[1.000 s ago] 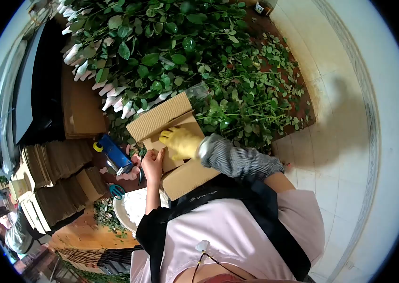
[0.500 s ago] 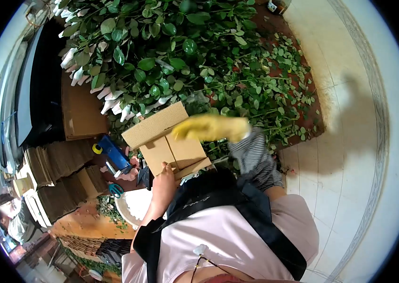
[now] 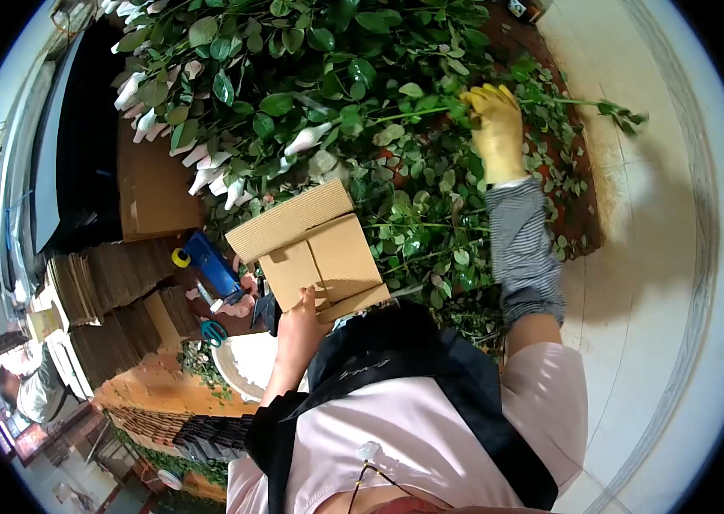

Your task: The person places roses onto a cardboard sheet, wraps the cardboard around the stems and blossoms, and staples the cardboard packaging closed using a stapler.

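My left hand (image 3: 300, 330), bare, grips the near edge of a folded corrugated cardboard piece (image 3: 336, 253), its thumb on top. Up and to the right, my right hand (image 3: 496, 128), in a yellow glove and striped sleeve, is closed on a green rose stem (image 3: 420, 112). That stem runs left to a flower in a pale sleeve (image 3: 306, 138), and its leafy end (image 3: 623, 116) sticks out right of the glove over the floor. Many leafy roses (image 3: 293, 51) lie beyond the cardboard, their pale-sleeved heads toward the left.
Left of the cardboard are a blue tape dispenser (image 3: 212, 267), teal scissors (image 3: 213, 332) and a white tub (image 3: 246, 364). Stacked cardboard (image 3: 113, 278) stands farther left. Another person (image 3: 41, 390) is at the far lower left. Tiled floor (image 3: 610, 283) lies to the right.
The near cardboard flap has folded in. My right hand has moved from the cardboard up and right to the roses and closed on a stem. My left hand has shifted slightly right and nearer.
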The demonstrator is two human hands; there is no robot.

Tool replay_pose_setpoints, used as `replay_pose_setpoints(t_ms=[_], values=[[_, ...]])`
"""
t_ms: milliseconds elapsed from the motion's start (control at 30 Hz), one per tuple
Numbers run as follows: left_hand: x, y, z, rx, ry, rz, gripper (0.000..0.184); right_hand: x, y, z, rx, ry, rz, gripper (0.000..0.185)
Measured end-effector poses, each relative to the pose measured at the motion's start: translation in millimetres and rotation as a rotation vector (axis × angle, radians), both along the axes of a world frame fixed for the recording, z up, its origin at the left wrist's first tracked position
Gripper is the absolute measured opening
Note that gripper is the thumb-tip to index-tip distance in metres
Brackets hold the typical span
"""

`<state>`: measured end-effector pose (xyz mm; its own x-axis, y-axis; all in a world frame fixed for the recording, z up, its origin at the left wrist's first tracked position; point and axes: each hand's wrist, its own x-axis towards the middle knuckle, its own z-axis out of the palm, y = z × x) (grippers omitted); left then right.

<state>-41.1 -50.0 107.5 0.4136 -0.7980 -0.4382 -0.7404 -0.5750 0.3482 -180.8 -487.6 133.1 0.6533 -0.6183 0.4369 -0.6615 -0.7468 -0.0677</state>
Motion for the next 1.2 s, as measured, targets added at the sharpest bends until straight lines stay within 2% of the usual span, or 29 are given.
replay_pose_setpoints(t_ms=[33, 100, 167, 200, 233, 267, 300, 367, 400, 433, 467, 500, 567, 600, 633, 667, 700, 767, 800, 833, 867, 900, 967, 1000, 1033, 1100, 1133, 1167, 1200], values=[[1, 2, 0, -0.017, -0.021, -0.023, 0.074, -18, -6, -2, 0.193, -0.178, 0.095, 0.037], [7, 3, -2, -0.046, -0.022, -0.077, 0.077, -55, -1, 15, 0.333, -0.296, 0.087, 0.034], [12, 9, -1, -0.037, -0.034, -0.169, 0.084, -89, 13, 36, 0.142, -0.21, 0.282, 0.029], [18, -1, 12, 0.053, 0.037, -0.127, 0.084, -112, 10, 27, 0.262, -0.261, 0.393, 0.026], [23, -9, 25, 0.144, 0.108, -0.096, 0.083, -127, 29, 14, 0.61, -0.41, 0.284, 0.022], [31, 4, 2, -0.124, 0.086, -0.066, 0.084, -143, 48, 1, 0.917, -0.619, 0.136, 0.018], [42, 6, -10, -0.176, 0.17, 0.006, 0.086, -144, 72, 6, 0.753, -0.435, 0.134, 0.016], [69, 6, -3, -0.088, 0.746, 0.278, 0.072, -143, 117, 14, 0.375, -0.094, 0.177, 0.014], [84, 8, -15, -0.134, 0.927, 0.309, 0.064, -140, 137, 27, 0.324, 0.008, 0.171, 0.013], [96, 12, -29, -0.176, 1.107, 0.348, 0.058, -152, 141, 3, 0.366, 0.118, 0.13, 0.016], [101, 19, -35, -0.185, 1.147, 0.237, 0.063, -159, 152, -16, 0.348, 0.32, 0.028, 0.019], [99, 19, -32, -0.246, 1.09, 0.146, 0.042, -162, 161, -34, 0.324, 0.52, -0.066, 0.022], [78, 8, -3, -0.191, 0.732, -0.18, 0.019, -166, 175, -65, 0.507, 0.234, -0.182, 0.031], [69, 14, -21, -0.292, 0.662, -0.126, 0.016, -168, 177, -75, 0.443, 0.224, -0.159, 0.037], [65, 14, -21, -0.321, 0.578, -0.186, 0.021, -170, 179, -78, 0.377, 0.212, -0.14, 0.044], [61, 15, -20, -0.343, 0.559, -0.145, 0.024, -171, 176, -79, 0.726, 0.078, -0.185, 0.057], [57, 13, -16, -0.371, 0.54, -0.102, 0.028, -180, 164, -78, 1.074, -0.182, -0.123, 0.05], [54, 16, -17, -0.364, 0.491, -0.035, 0.033, -178, 141, -31, 1.379, -0.52, -0.139, 0.044], [51, 18, -17, -0.383, 0.498, 0.007, 0.031, -160, 137, 13, 1.207, -0.352, -0.252, 0.043], [51, 19, -19, -0.386, 0.495, 0.0, 0.031, -161, 118, -12, 0.731, -0.21, -0.127, 0.044], [54, 20, -22, -0.373, 0.498, -0.017, 0.029, -145, 104, -15, 0.518, -0.014, -0.24, 0.043], [55, 20, -23, -0.359, 0.499, -0.032, 0.028, -109, 99, 3, 0.506, 0.076, -0.324, 0.051], [55, 16, -22, -0.365, 0.499, -0.029, 0.026, -63, 76, -30, 0.077, 0.161, -0.054, 0.067], [56, 16, -21, -0.355, 0.508, -0.034, 0.026, -45, 70, -56, 0.065, 0.307, 0.012, 0.067], [57, 17, -20, -0.341, 0.518, -0.039, 0.026, -32, 65, -86, 0.165, 0.331, 0.065, 0.06], [57, 16, -19, -0.333, 0.5, -0.046, 0.024, -31, 47, -111, 0.288, 0.439, 0.246, 0.048], [58, 18, -21, -0.344, 0.484, -0.05, 0.024, -19, 36, -105, 0.303, 0.536, 0.19, 0.03], [57, 19, -25, -0.352, 0.479, -0.055, 0.024, -24, 26, -96, 0.238, 0.327, 0.128, 0.017], [53, 18, -18, -0.351, 0.463, -0.022, 0.024, -32, 27, -63, 0.077, 0.168, 0.078, 0.015]])
